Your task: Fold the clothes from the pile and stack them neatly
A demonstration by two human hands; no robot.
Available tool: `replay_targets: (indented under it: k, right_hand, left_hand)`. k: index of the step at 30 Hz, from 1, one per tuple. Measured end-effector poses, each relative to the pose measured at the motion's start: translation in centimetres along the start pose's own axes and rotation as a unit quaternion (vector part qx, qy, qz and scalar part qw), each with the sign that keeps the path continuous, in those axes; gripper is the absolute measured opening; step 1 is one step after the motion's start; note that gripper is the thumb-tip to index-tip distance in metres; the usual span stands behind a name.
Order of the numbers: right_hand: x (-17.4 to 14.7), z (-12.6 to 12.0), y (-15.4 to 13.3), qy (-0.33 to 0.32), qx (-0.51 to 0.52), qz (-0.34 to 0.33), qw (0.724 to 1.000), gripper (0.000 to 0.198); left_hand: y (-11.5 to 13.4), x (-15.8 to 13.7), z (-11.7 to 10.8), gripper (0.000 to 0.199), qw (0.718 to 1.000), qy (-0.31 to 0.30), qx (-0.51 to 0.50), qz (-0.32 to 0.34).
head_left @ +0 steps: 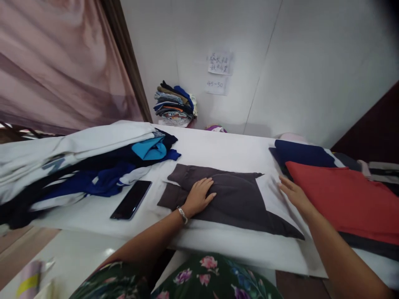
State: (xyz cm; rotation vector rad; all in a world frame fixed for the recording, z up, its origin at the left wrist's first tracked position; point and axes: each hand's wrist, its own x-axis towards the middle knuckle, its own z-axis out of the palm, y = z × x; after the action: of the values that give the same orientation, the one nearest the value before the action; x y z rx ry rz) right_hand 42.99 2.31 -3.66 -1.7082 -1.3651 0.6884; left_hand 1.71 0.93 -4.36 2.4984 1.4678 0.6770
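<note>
A dark grey folded garment [230,195] lies flat before me; at its left end are two bands that look like cuffs. My left hand [199,197], with a silvery bracelet at the wrist, rests palm down on the cloth, fingers stretched out and gripping nothing. To the right, my right hand [293,193] is open over the white surface between the grey garment and a red folded garment [343,195]. Its fingers are extended and hold nothing. Whether its fingertips touch the white surface I cannot tell.
A black phone [132,200] lies left of the grey garment on the white table [218,145]. Beyond it sprawls a loose heap of clothes [106,170]. Navy folded cloth [304,153] sits behind the red garment. Against the wall stands a clothes stack [174,101], with paper notes [220,64] nearby.
</note>
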Motion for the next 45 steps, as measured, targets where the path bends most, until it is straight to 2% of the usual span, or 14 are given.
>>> replay_targets:
  k: [4, 7, 10, 16, 21, 25, 29, 33, 38, 41, 45]
  right_hand:
    - [-6.2, -2.7, 1.6, -0.036, 0.08, 0.123, 0.989, 0.069]
    - [-10.0, -3.4, 2.0, -0.031, 0.111, 0.153, 0.982, 0.07]
    - [-12.5, -3.4, 2.0, -0.007, 0.113, 0.147, 0.983, 0.071]
    - [-15.9, -2.6, 2.0, 0.05, 0.123, 0.104, 0.986, 0.069]
    - [-17.7, -2.9, 1.9, 0.033, 0.083, 0.041, 0.995, 0.059]
    - [-17.5, -2.9, 2.2, 0.009, -0.014, 0.007, 1.0, 0.06]
    - [-16.5, -2.2, 2.5, 0.014, -0.133, -0.055, 0.99, 0.068]
    - [-15.8, -1.1, 2.8, 0.034, -0.225, -0.109, 0.968, 0.056]
    - [-15.9, -0.2, 3.5, 0.046, -0.268, -0.145, 0.951, 0.046]
    - [-16.2, -0.1, 3.4, 0.05, -0.288, -0.153, 0.944, 0.046]
    - [-16.0, -0.2, 2.8, 0.053, -0.287, -0.199, 0.936, 0.055]
  left_hand:
    - [0.7, 0.6, -1.2, 0.045, 0.999, -0.023, 0.025, -0.014]
    - [2.3, 1.8, -2.1, 0.042, 0.999, 0.006, 0.049, 0.006]
    - [4.8, 3.1, -2.2, 0.044, 0.997, 0.013, 0.038, 0.062]
    - [10.0, 4.5, 0.3, 0.046, 0.985, -0.058, -0.001, 0.165]
    - [14.4, 4.5, 2.7, 0.048, 0.957, -0.109, -0.044, 0.266]
    - [16.7, 4.5, 4.7, 0.055, 0.947, -0.116, -0.049, 0.295]
    - [17.3, 4.6, 6.7, 0.056, 0.953, -0.11, -0.031, 0.279]
    - [17.2, 4.6, 7.7, 0.051, 0.956, -0.107, -0.007, 0.272]
    - [16.2, 4.8, 7.9, 0.046, 0.954, -0.109, 0.025, 0.278]
    - [15.6, 4.8, 7.9, 0.046, 0.953, -0.116, 0.026, 0.28]
    - [15.4, 4.9, 7.8, 0.043, 0.957, -0.109, 0.004, 0.269]
